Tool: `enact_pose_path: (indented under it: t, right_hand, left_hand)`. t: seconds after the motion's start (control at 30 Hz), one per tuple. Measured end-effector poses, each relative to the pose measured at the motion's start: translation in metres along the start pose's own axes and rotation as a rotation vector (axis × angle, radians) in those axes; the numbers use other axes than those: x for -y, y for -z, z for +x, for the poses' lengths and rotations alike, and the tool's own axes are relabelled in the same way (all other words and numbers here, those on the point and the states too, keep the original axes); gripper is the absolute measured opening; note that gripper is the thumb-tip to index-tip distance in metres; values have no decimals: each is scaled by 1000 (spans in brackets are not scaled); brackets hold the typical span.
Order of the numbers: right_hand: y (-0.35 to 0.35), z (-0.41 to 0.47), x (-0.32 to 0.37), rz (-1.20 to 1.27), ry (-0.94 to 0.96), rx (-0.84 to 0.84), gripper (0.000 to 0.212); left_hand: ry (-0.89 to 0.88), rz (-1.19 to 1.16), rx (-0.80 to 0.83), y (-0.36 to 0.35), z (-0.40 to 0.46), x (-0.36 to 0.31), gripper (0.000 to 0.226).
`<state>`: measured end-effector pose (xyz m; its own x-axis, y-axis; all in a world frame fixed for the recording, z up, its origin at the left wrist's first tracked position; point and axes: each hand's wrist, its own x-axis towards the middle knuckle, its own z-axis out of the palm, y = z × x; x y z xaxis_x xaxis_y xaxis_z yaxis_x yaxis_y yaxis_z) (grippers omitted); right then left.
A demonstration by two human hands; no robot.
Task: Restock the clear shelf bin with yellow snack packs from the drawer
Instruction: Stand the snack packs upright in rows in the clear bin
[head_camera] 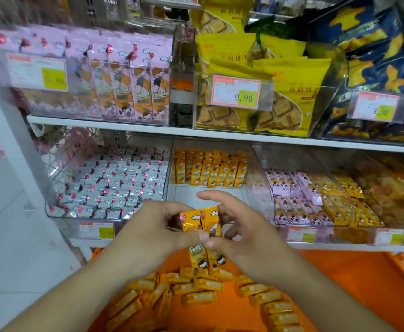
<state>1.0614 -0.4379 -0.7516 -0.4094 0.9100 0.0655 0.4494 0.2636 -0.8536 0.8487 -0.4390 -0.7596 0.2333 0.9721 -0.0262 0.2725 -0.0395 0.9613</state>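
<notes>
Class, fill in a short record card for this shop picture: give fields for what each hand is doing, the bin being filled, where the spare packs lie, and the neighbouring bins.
left hand: left hand grips the yellow snack packs from the left
right hand: right hand pinches the same packs from the right
clear shelf bin: clear shelf bin, one row of yellow packs standing at the back, front floor bare
drawer: orange drawer below, loose yellow packs scattered in it
left neighbour: bin of grey packs
right neighbour: bin of pink packs

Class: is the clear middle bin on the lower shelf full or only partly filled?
Partly filled: the clear bin holds one row of yellow packs at the back; its front floor is bare.
</notes>
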Motion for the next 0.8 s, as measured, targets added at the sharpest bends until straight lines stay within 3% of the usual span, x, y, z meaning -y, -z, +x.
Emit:
enact_pose_path:
  t: [0.1,0.23,0.43,0.53,0.63,0.7,0.8]
  right_hand:
    - [14,30,-8,-54,31,-94,62]
    - [33,94,-37,-104,4,-274,40]
    - [37,193,-65,-202,-40,-356,37]
    - [34,231,-69,-360,-54,-314,9]
    - [26,255,-74,-398,-105,-264,27]
    - [23,262,-75,-428,-58,-265,13]
    - [22,263,-72,-500,1,-216,42]
  left_hand:
    - [-22,83,-90,12,28,-3,16]
    - [-10,366,-237,39,74,3,24]
    - [-82,768,-254,50,129,8,27]
    - [-114,928,-245,50,147,13,33]
    - [-84,999,-222,51,158,21,42]
    - [-84,1037,-234,51,164,22,43]
    - [-70,1096,-265,51,173,22,44]
